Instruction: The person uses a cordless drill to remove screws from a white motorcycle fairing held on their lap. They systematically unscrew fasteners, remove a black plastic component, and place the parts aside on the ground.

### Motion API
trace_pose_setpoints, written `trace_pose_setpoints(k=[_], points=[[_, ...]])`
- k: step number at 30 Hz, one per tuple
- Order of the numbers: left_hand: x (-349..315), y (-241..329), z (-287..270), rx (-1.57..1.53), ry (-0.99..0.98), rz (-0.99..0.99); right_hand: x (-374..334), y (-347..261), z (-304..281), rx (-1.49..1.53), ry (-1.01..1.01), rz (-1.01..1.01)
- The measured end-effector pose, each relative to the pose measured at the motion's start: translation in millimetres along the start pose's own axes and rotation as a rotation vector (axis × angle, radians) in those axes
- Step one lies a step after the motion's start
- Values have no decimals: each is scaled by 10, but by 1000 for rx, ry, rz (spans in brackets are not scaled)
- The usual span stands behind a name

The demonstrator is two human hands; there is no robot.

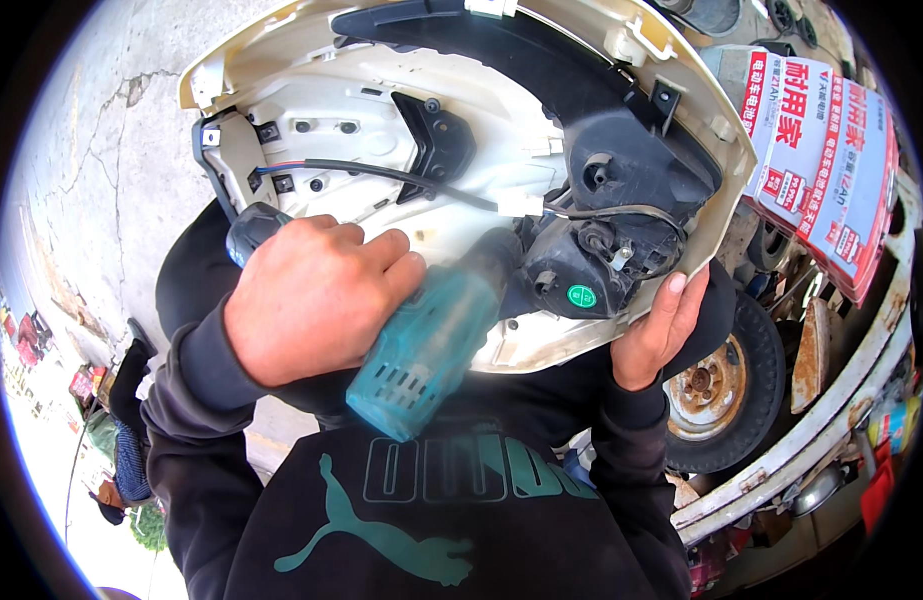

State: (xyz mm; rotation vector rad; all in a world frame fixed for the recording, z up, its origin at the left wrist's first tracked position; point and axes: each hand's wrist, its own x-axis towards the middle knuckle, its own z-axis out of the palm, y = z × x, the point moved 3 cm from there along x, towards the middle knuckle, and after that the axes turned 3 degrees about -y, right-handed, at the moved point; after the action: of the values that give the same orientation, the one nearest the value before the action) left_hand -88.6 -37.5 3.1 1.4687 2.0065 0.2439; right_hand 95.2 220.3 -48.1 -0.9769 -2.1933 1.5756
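Across my lap lies a cream plastic scooter front panel (368,230), its inner side facing up. A black headlight housing (621,165) is fitted into it at the right. My left hand (316,300) is closed round the handle of a teal cordless drill (421,350). The drill's nose points up and right, up against the lower part of the housing; its tip is hidden there. With thumb and fingers, my right hand (664,325) grips the panel's lower right rim. A black cable (381,172) with a white connector (521,205) crosses the panel.
Beside me on the right stand red and white battery boxes (821,160). Below them are a small wheel (716,390) with a rusty rim and a curved, rusty white metal frame (811,450). Cracked concrete (111,150) spreads out on the left.
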Motion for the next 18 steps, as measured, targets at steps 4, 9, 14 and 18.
trace_pose_setpoints(k=[4,9,14,18], points=[[-2,2,-3,38,13,13,6,13,10,-8,19,-19],[-13,-2,1,31,25,17,-9,15,17,-6,32,-3],[-2,-34,-11,3,36,28,-6,12,25,23,18,-12],[5,-55,-30,-37,34,27,2,11,20,-16,27,-33]])
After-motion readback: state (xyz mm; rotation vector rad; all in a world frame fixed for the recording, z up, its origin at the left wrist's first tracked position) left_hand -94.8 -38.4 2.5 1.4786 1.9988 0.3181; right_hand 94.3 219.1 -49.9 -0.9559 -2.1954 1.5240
